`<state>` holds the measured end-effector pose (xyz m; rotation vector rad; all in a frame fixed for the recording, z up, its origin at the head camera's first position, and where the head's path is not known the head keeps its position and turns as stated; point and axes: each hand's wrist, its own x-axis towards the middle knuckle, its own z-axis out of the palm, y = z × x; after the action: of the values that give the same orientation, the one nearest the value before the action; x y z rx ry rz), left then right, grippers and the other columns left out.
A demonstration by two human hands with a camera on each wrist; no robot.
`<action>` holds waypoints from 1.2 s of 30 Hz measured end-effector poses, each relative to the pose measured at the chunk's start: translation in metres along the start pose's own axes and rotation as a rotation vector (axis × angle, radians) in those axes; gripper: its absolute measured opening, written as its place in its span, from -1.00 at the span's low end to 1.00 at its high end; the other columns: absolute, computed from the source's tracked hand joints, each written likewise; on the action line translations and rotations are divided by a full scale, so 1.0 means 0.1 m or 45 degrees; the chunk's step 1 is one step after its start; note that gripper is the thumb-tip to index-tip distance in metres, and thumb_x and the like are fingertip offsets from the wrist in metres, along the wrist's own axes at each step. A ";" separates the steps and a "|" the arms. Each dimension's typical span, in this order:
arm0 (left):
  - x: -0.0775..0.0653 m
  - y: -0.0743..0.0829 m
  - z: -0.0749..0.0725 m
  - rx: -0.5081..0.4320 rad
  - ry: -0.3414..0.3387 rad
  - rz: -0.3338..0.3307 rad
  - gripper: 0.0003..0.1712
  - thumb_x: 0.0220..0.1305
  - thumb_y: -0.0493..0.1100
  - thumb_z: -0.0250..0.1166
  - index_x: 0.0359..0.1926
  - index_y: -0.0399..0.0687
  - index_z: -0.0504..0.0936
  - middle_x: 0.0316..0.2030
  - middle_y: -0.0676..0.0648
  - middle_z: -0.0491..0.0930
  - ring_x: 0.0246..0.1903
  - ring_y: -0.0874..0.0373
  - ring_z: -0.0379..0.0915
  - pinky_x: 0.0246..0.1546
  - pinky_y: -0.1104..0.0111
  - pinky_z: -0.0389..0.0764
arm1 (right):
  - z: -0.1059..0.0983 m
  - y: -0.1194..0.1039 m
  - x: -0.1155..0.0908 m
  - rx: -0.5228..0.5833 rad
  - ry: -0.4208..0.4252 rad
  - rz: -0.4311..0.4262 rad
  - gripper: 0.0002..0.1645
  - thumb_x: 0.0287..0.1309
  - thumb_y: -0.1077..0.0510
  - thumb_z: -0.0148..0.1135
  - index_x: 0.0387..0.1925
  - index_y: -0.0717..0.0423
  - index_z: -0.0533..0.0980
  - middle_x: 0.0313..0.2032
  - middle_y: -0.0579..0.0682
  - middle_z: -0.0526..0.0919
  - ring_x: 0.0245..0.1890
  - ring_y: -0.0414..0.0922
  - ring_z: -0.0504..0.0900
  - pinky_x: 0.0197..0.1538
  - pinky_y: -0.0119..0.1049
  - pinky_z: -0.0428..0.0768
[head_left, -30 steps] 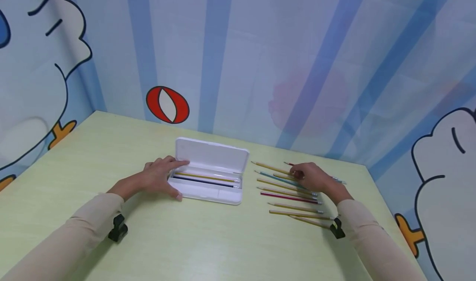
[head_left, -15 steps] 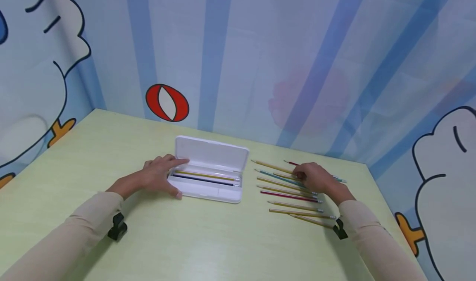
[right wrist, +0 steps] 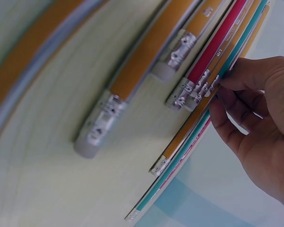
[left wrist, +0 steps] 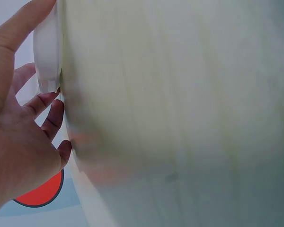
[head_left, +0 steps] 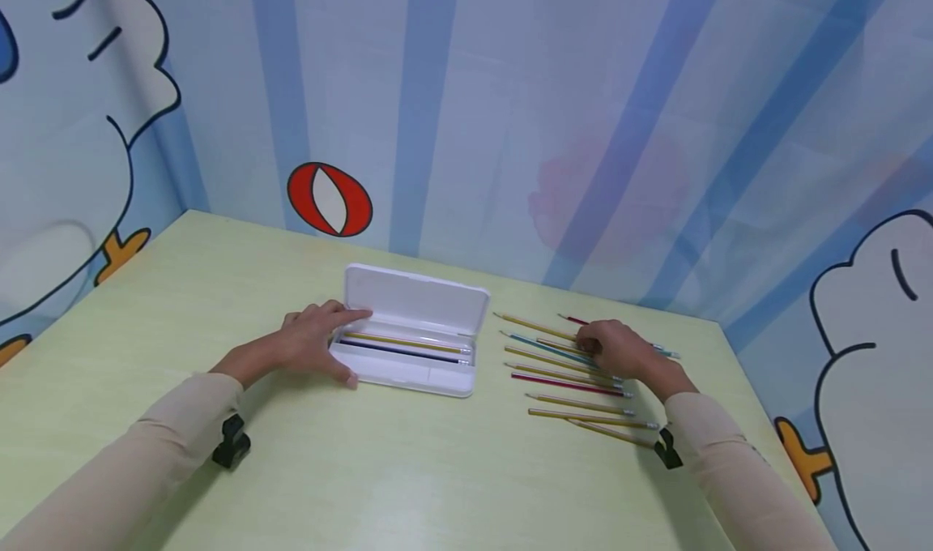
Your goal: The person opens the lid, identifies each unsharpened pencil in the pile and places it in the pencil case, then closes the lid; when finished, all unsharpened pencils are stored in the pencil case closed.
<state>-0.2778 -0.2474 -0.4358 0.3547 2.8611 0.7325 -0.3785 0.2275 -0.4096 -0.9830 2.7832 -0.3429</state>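
My left hand (head_left: 316, 347) spans the left end of a white pencil case (head_left: 415, 379). Its thumb is at the front edge and the forefinger is stretched against the raised lid (head_left: 415, 298). A yellow pencil (head_left: 408, 343) and a dark pencil (head_left: 408, 352) lie inside the case. Over the back of a spread of loose pencils, my right hand (head_left: 619, 348) has its fingers bent down. In the right wrist view, its thumb and fingertips pinch a yellow pencil (right wrist: 184, 135) near its eraser end. Left wrist view: the case's end wall (left wrist: 47, 52) sits between thumb and fingers.
Several yellow pencils (head_left: 579, 404) lie in a rough column on the pale table (head_left: 437, 470), with a red pencil (head_left: 564, 385) and a teal pencil (head_left: 535, 344) among them. A dark red pencil tip (head_left: 572, 318) shows behind the right hand. A striped cloth (head_left: 481, 130) hangs behind the table.
My right hand shifts only very slightly among the pencils, its fingers drawing down onto them. The left hand and the pencil case keep their places; the view tilts a little.
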 end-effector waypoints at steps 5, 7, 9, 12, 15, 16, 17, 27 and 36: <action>0.00 -0.01 0.01 0.001 0.003 0.001 0.18 -0.13 0.22 0.59 0.50 0.07 0.26 0.36 -0.32 0.26 0.27 -0.29 0.19 0.25 -0.31 0.13 | 0.01 0.02 0.01 0.015 0.002 -0.016 -0.69 0.19 0.51 0.07 -0.23 0.16 0.63 -0.43 -0.04 0.56 -0.41 -0.14 0.37 -0.28 -0.18 0.36; 0.00 -0.02 0.01 -0.002 0.001 0.001 0.18 -0.13 0.22 0.60 0.50 0.08 0.26 0.36 -0.32 0.26 0.27 -0.29 0.19 0.26 -0.31 0.13 | 0.01 0.03 0.01 0.013 0.001 -0.022 -0.69 0.19 0.51 0.08 -0.20 0.17 0.64 -0.41 -0.03 0.58 -0.40 -0.15 0.40 -0.27 -0.18 0.39; 0.00 -0.01 0.02 -0.002 -0.002 0.003 0.18 -0.13 0.23 0.59 0.50 0.08 0.26 0.36 -0.32 0.26 0.27 -0.29 0.19 0.26 -0.32 0.13 | 0.03 0.04 0.00 0.009 0.000 -0.021 -0.67 0.19 0.51 0.09 -0.17 0.18 0.65 -0.37 -0.03 0.61 -0.37 -0.16 0.45 -0.25 -0.18 0.44; 0.00 -0.01 0.02 -0.007 -0.004 -0.006 0.18 -0.13 0.22 0.59 0.50 0.09 0.26 0.37 -0.33 0.26 0.27 -0.29 0.19 0.26 -0.32 0.12 | 0.03 0.06 0.00 -0.003 0.000 -0.031 -0.67 0.20 0.50 0.09 -0.14 0.19 0.66 -0.35 -0.02 0.64 -0.33 -0.14 0.51 -0.22 -0.16 0.49; 0.00 -0.01 0.02 -0.008 -0.003 -0.014 0.18 -0.13 0.22 0.59 0.50 0.10 0.25 0.37 -0.32 0.25 0.28 -0.29 0.19 0.27 -0.31 0.12 | 0.03 0.06 -0.01 -0.016 0.015 -0.035 -0.66 0.19 0.51 0.09 -0.14 0.18 0.66 -0.30 0.00 0.67 -0.28 -0.12 0.58 -0.18 -0.13 0.55; 0.00 -0.01 0.02 -0.006 -0.002 -0.014 0.18 -0.13 0.22 0.59 0.50 0.10 0.25 0.37 -0.32 0.25 0.28 -0.29 0.19 0.27 -0.31 0.13 | 0.02 0.06 -0.01 -0.019 0.021 -0.038 -0.66 0.19 0.51 0.09 -0.14 0.18 0.66 -0.30 0.00 0.67 -0.28 -0.11 0.59 -0.19 -0.13 0.55; 0.00 -0.01 0.02 -0.002 -0.001 -0.013 0.18 -0.13 0.22 0.59 0.50 0.10 0.25 0.37 -0.33 0.25 0.28 -0.29 0.19 0.26 -0.31 0.13 | 0.02 0.05 -0.01 -0.021 0.024 -0.041 -0.66 0.18 0.52 0.09 -0.16 0.18 0.66 -0.31 0.00 0.66 -0.29 -0.11 0.57 -0.21 -0.13 0.52; 0.00 0.01 0.00 -0.008 -0.017 -0.016 0.19 -0.13 0.23 0.59 0.50 0.08 0.25 0.37 -0.34 0.24 0.29 -0.30 0.18 0.26 -0.31 0.13 | 0.05 0.07 0.01 -0.044 0.038 -0.056 -0.71 0.10 0.54 0.07 -0.40 0.10 0.48 -0.49 -0.06 0.37 -0.41 -0.11 0.30 -0.28 -0.14 0.29; 0.00 -0.01 0.00 -0.005 -0.021 -0.013 0.19 -0.12 0.23 0.58 0.51 0.08 0.24 0.36 -0.32 0.25 0.28 -0.27 0.19 0.26 -0.29 0.13 | 0.06 0.09 0.00 -0.037 0.050 -0.076 -0.67 0.14 0.53 0.09 -0.19 0.17 0.62 -0.35 -0.02 0.59 -0.33 -0.12 0.45 -0.21 -0.13 0.49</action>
<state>-0.2780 -0.2480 -0.4360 0.3437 2.8436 0.7295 -0.3825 0.2330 -0.4180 -1.0797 2.8058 -0.3349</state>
